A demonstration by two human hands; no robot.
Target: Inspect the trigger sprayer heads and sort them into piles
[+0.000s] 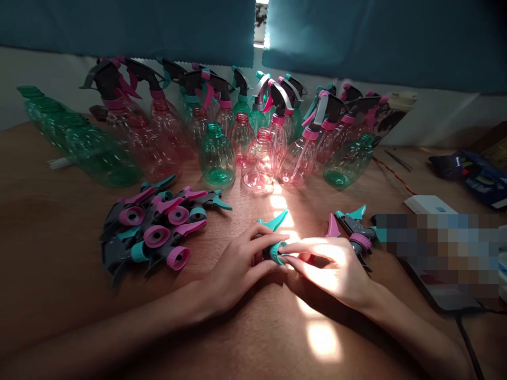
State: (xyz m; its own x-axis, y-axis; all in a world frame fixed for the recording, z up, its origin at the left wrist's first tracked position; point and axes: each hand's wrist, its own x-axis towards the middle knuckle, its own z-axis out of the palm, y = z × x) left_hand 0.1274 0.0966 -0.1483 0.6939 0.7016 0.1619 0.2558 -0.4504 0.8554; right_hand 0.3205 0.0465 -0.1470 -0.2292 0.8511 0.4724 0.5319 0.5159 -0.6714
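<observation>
My left hand (pixel 245 258) is closed around a trigger spray head (pixel 276 221) with a teal trigger and teal collar, low over the table in the middle. The collar opening faces right. My right hand (pixel 336 266) pinches at that opening with thumb and fingertips; whatever lies between them is hidden. Just behind and right of my right hand lie a few more spray heads, one with a teal trigger and pink collar (pixel 360 241). On the left is a pile of dark grey spray heads (pixel 156 235) with pink and teal collars.
Along the wall stand several spray bottles with heads fitted, such as a pink one (pixel 299 161). Open bottles stand in front, including a green one (pixel 217 161) and a pink one (pixel 259 166). At right are a white box (pixel 431 205), a blurred-out device and a cable.
</observation>
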